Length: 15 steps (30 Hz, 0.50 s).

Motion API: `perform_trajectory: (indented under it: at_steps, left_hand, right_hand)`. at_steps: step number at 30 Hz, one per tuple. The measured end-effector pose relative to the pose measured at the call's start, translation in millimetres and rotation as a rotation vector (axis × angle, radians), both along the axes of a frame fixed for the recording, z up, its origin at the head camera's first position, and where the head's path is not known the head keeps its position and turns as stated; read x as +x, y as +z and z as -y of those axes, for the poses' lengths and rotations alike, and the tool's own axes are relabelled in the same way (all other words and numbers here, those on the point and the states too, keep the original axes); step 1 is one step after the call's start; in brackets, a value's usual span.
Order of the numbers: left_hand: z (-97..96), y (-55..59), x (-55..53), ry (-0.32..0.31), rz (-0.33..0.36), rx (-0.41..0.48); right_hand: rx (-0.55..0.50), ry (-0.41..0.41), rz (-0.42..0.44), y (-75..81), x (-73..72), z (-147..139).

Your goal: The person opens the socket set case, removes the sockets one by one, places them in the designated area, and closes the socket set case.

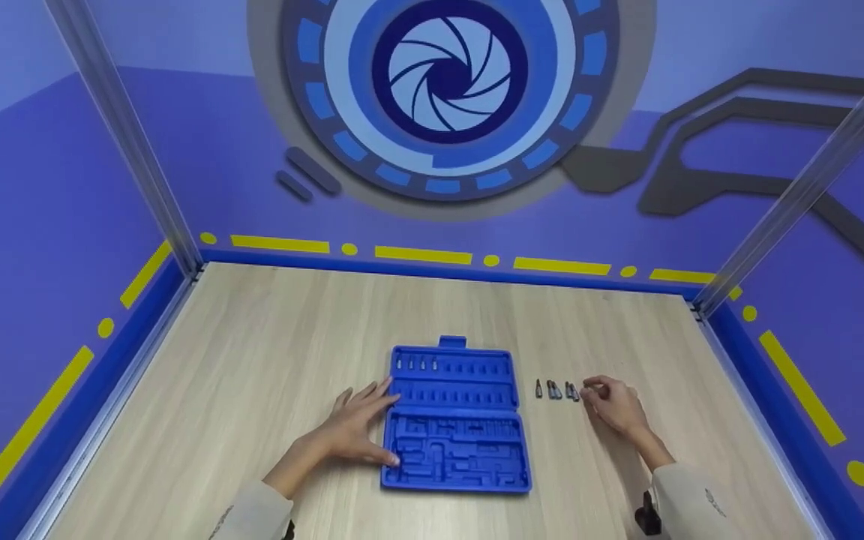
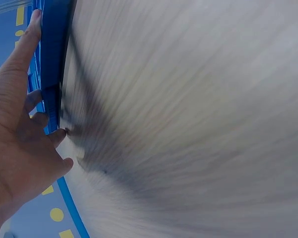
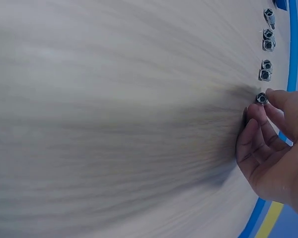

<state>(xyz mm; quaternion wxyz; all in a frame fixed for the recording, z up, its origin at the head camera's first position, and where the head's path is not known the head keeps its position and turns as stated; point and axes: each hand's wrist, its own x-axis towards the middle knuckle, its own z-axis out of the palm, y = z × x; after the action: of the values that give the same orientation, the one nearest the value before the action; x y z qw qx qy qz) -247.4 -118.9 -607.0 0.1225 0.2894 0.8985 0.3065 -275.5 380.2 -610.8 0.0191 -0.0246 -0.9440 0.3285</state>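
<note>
On a wood-grain table [image 1: 267,337], the left hand [image 1: 349,427], fingers spread, touches a blue tool case [image 1: 451,413]; the right hand [image 1: 616,406] pinches a metal socket [image 3: 261,98].

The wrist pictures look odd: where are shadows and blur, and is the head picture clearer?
Left wrist: a soft shadow spreads over the table beside the left hand, the wood grain smeared; right wrist: a shadow lies by the right hand, grain streaky, and the blue border looks bowed; head: the blue case has clean edges, though the metal pieces are too small for detail.
</note>
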Motion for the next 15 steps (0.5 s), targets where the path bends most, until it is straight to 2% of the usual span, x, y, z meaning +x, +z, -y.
perform_trajectory:
  at_steps: [9,15]
  left_hand:
    - [-0.2,-1.5,-2.3,0.001,0.005,-0.004]
    - [-0.3,-2.5,-1.0,-0.004,0.007,-0.006]
  right_hand:
    - [-0.032,-0.010,0.047,4.6,-5.1,1]
    - [-0.117,-0.079,0.056,13.7,-7.9,2]
